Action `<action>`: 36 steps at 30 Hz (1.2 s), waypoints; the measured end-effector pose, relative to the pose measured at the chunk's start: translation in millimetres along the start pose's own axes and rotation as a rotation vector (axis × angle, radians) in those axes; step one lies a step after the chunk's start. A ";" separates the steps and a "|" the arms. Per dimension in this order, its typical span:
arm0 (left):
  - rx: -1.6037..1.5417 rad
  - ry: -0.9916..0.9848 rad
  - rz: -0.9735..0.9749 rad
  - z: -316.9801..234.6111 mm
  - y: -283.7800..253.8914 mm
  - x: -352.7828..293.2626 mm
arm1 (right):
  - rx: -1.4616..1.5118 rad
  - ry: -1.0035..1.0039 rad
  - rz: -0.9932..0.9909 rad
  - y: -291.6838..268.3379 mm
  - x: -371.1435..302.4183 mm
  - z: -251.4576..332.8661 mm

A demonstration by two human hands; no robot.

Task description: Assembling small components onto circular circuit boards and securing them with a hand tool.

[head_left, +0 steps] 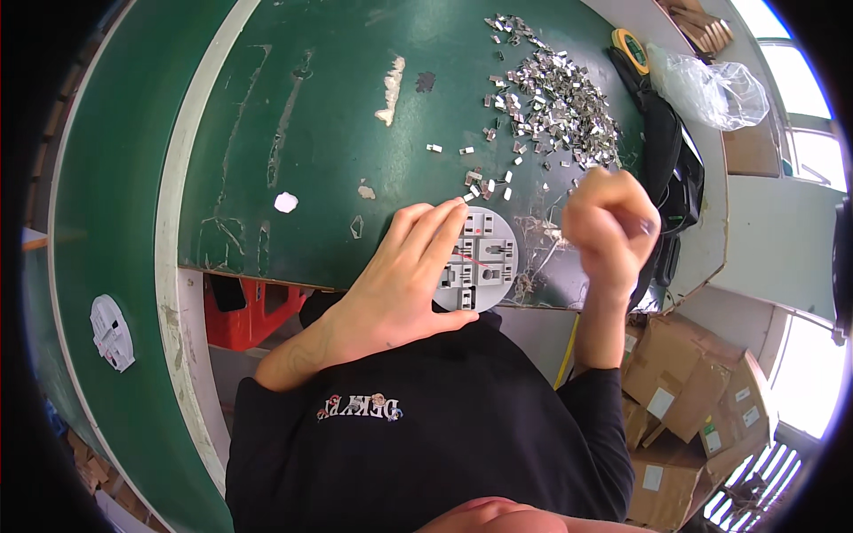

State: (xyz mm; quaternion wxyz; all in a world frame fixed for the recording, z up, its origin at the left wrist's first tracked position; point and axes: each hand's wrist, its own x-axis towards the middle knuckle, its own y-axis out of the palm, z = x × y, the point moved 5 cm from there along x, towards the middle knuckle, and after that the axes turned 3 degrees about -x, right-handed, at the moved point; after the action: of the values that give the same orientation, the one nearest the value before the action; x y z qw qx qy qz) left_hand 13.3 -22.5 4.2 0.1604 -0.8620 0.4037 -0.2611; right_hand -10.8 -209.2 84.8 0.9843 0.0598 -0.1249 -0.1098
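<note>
1. My left hand (404, 275) lies on the grey round base (484, 266), at the table's near edge, straight ahead of my chest. Its fingers are straight and fairly close, tips at the rim's 11 o'clock; the thumb stands wide of them, near 6, so the two span the piece and hold it.
2. My right hand (611, 218) is up in the air, fingers curled in. It is blurred, and I cannot tell whether they pinch anything.
3. From those right fingers the base lies apart, between 8 and 9 o'clock. Being round, it shows no long axis; its moulded slots face up. My left is nearer, already touching.
4. The heap of small metal clips (569, 102) sits at 1 o'clock from the base and 11 from my right hand; a few loose ones lie just beyond the rim at 12.
</note>
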 end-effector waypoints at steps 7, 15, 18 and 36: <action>-0.026 -0.009 0.070 5.2 -3.2 2.6 | -1.066 0.012 0.326 -28.8 -0.2 -48.9; -0.113 0.002 -0.132 -3.9 -19.5 13.4 | -0.905 0.154 0.224 -14.3 -0.5 -35.5; -0.112 0.047 -0.229 -5.5 -20.5 20.7 | -0.767 0.348 0.182 -5.6 -8.0 -28.9; -0.398 -0.040 -0.227 -7.4 -20.2 16.0 | -0.448 0.117 0.195 13.6 -25.1 -16.4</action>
State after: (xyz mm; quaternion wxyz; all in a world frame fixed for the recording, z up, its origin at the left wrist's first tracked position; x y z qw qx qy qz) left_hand 29.9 -22.9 25.1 -0.0350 -0.9216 0.3443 -0.1757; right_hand -27.6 -188.7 65.1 0.9844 -0.1660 -0.0455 -0.0356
